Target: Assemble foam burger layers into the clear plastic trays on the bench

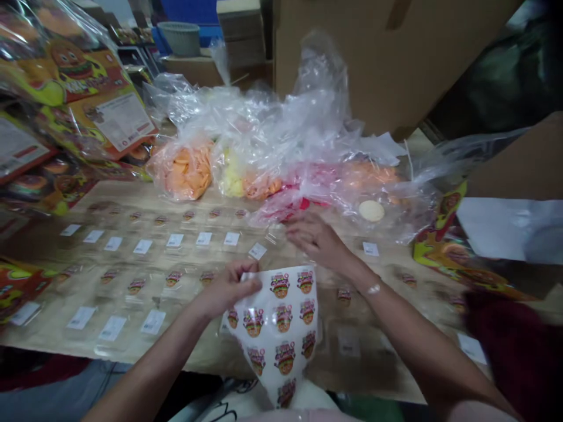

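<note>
My left hand (231,287) is closed on the upper left edge of a white sticker sheet (281,319) printed with rows of small burger-face labels. The sheet hangs down toward my lap, curling at its lower end. My right hand (319,240) is over the table beyond the sheet's top edge, just in front of the pink bag; motion smears its fingers, so whether they hold anything is unclear. Around both hands lie rows of clear plastic packs (173,278), some with burger labels and some with white barcode labels (143,246).
Clear bags of orange pieces (187,170), yellow pieces (233,173) and pink pieces (299,190) line the table's back. Printed burger packages (79,88) are stacked at left; another display box (457,252) stands at right. Behind are a large cardboard box (373,58) and a grey basket (179,38).
</note>
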A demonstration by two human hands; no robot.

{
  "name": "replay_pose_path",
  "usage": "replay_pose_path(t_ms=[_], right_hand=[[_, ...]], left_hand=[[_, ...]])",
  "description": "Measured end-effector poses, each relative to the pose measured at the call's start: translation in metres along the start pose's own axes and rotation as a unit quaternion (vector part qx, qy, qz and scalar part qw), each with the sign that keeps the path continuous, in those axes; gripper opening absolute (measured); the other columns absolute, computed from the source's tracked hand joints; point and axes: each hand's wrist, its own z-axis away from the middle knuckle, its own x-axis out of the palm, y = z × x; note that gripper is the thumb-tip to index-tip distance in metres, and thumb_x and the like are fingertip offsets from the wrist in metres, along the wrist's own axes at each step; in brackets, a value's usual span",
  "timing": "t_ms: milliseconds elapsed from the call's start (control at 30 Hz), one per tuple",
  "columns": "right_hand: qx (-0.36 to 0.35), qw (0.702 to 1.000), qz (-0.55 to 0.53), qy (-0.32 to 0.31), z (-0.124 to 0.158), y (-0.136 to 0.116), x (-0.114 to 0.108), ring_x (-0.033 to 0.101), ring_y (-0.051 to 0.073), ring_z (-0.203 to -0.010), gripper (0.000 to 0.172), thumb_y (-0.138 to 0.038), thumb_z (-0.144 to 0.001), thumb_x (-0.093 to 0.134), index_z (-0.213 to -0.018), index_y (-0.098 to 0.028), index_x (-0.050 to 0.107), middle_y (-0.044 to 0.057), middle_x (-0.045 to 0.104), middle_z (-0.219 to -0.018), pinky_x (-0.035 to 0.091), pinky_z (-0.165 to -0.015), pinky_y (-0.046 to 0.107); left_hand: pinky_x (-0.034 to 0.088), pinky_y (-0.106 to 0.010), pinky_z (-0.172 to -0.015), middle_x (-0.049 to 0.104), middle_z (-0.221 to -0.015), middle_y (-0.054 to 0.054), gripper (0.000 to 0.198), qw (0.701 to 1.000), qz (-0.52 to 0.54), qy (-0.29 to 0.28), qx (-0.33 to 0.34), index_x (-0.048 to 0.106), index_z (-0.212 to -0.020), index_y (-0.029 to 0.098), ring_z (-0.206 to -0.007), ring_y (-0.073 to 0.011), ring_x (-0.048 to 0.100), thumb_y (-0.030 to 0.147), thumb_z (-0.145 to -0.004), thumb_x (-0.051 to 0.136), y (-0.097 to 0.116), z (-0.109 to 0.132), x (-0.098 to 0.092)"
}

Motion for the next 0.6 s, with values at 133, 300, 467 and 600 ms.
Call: replay_pose_path(t_ms=[133,300,467,600], right_hand=[[0.011,0.962,-0.216,-0.168,0.046,-0.045,0.000,0.062,0.018,-0.099,0.042,-0.027,-0.084,0.066,-0.125,-0.022,0.057,0.004,0.067,-0.113,0.048,-0.087,0.031],[0.003,0.950,-0.273,-0.153,0.059,-0.059,0.015,0.058,0.020,-0.112,0.050,-0.019,-0.084,0.063,-0.133,-0.028,0.052,0.003,0.060,-0.129,0.046,-0.094,0.034],[0.084,0.919,-0.381,-0.057,0.063,-0.060,0.037,0.063,0.014,-0.084,0.032,-0.027,-0.082,0.069,-0.113,-0.024,0.064,0.001,0.066,-0.099,0.051,-0.073,0.027],[0.126,0.879,-0.460,0.013,0.070,-0.063,0.055,0.059,0.009,-0.069,0.032,-0.028,-0.077,0.074,-0.107,-0.024,0.062,-0.002,0.060,-0.086,0.049,-0.063,0.022]], left_hand=[[0.029,-0.015,-0.046,0.042,-0.059,0.008,0.035,1.000,0.002,0.009,0.022,0.041,-0.066,0.017,-0.050,-0.0037,0.037,0.030,-0.069,0.073,0.005,0.010,0.009],[0.046,-0.022,-0.056,0.061,-0.085,0.001,0.039,0.997,0.070,-0.036,-0.012,0.049,-0.102,0.022,-0.062,-0.0105,0.058,0.030,-0.072,0.072,0.019,0.013,0.016],[0.052,-0.041,-0.075,0.065,-0.094,-0.006,0.034,0.973,-0.179,0.110,0.093,0.052,-0.109,0.021,-0.083,-0.0235,0.064,0.038,-0.081,0.060,0.028,0.026,0.022],[0.021,-0.060,-0.110,0.051,-0.138,-0.013,0.046,0.751,-0.515,0.313,0.270,0.058,-0.117,0.023,-0.134,-0.0376,0.035,0.042,-0.077,0.069,0.028,0.056,0.040]])
